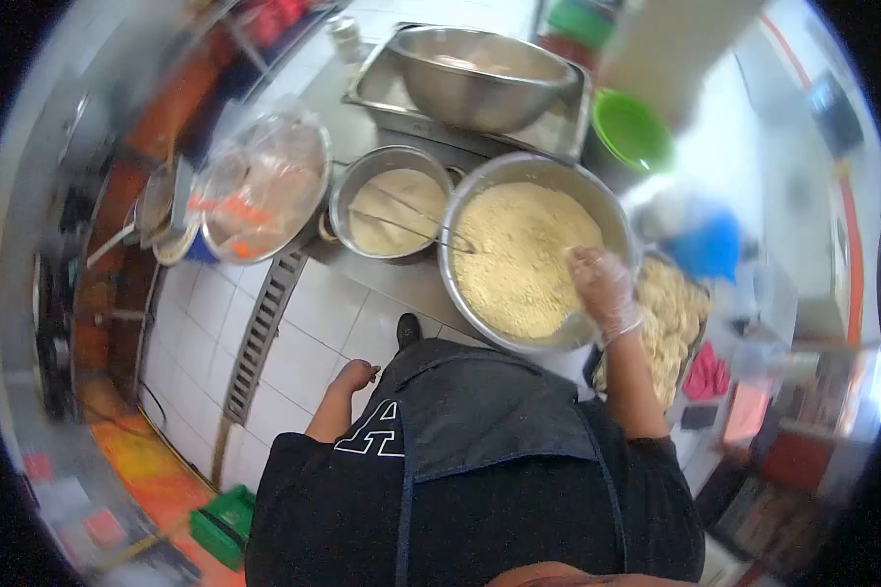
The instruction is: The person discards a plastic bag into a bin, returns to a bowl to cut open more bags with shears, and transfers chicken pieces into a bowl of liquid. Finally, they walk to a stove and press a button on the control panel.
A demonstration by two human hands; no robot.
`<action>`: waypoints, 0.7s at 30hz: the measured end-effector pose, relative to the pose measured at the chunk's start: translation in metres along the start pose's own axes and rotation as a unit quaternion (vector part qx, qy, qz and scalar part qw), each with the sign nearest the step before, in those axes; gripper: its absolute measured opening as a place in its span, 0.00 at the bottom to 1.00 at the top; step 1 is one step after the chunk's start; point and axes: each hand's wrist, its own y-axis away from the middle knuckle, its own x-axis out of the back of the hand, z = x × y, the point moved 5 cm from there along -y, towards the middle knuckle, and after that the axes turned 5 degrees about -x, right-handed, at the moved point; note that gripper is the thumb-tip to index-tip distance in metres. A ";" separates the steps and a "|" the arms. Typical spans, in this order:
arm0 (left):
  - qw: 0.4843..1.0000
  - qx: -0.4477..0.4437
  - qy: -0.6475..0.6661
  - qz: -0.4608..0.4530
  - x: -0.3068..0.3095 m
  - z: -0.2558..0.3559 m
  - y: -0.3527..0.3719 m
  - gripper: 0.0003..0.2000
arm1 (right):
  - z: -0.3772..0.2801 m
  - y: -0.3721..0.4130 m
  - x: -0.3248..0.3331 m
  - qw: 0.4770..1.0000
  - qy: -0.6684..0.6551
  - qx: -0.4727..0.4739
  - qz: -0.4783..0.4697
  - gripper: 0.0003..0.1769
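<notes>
My right hand (pixel 602 289), in a clear plastic glove, is over the right side of a large metal bowl (pixel 446 264) filled with pale yellow flour or breading (pixel 524 249). Its fingers are bunched at the powder; whether they pinch any is hidden. My left hand (pixel 359 373) hangs low beside my apron (pixel 489 401), above the floor, its fingers curled in with nothing visible in them. A metal pot (pixel 341 220) of pale, cloudy liquid stands left of the bowl. What look like metal tongs (pixel 401 225) lie across the pot, one end reaching into the bowl.
Behind is a big steel bowl (pixel 489 93) on a metal tray (pixel 367 93). A plastic-lined basin (pixel 264 186) with orange bits stands left. Right are a green container (pixel 631 132), a blue bag (pixel 707 245), a tray of pale coated pieces (pixel 671 318) and a pink cloth (pixel 707 374).
</notes>
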 end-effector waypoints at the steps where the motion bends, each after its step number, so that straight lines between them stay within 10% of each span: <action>1: 0.999 0.003 -0.035 0.021 -0.012 -0.005 0.012 0.19 | -0.023 0.002 0.000 0.994 -0.058 0.076 0.045 0.13; 6: 0.964 -0.049 0.174 0.193 -0.046 -0.045 0.035 0.17 | -0.171 -0.022 0.004 0.949 -0.084 0.280 0.114 0.09; 8: 0.967 0.008 0.233 0.098 -0.100 -0.097 0.023 0.16 | -0.209 -0.024 -0.005 0.948 -0.056 0.296 0.104 0.10; 11: 0.947 0.104 0.264 0.149 -0.099 -0.131 0.068 0.16 | -0.276 -0.043 -0.021 0.942 -0.064 0.318 0.086 0.11; 18: 0.973 0.015 0.130 0.190 -0.118 -0.263 0.050 0.19 | -0.469 -0.094 -0.064 0.933 -0.017 0.350 -0.088 0.26; 21: 0.914 0.082 0.236 0.320 -0.070 -0.280 0.073 0.20 | -0.525 -0.149 -0.113 0.889 -0.072 0.452 0.009 0.30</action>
